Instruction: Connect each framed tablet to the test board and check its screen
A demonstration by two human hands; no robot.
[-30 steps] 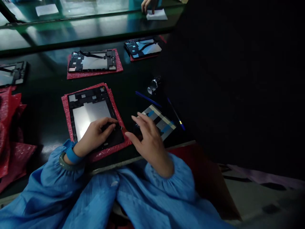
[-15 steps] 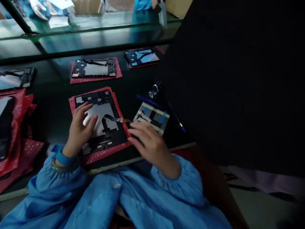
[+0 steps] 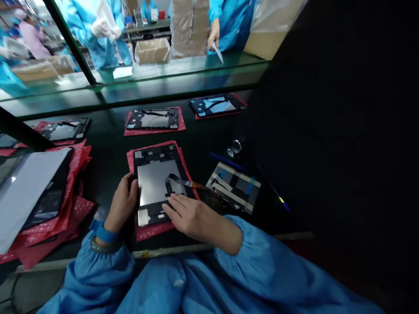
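Red foam pouches [image 3: 73, 209] pile at the left of the dark tabletop [image 3: 108, 135]. The left hand [image 3: 121, 203] curls against the edge of a tablet frame [image 3: 157, 187] on a red mat [image 3: 152, 232]; whether that grip clenches is unclear. The right hand [image 3: 193, 216] rests open on the frame, grasping nothing. Further right lies a taped sheet [image 3: 234, 187]. Beyond the glass [image 3: 163, 85], a co-worker [image 3: 229, 22] stands near cardboard boxes [image 3: 152, 51].

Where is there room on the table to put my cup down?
Dark bench top shows between the red bubble mat under the black tablet housing and the thin blue pen. Another dark strip lies left of that mat, beside the red bag pile. It's crowded around the right hand and the grey taped panel.
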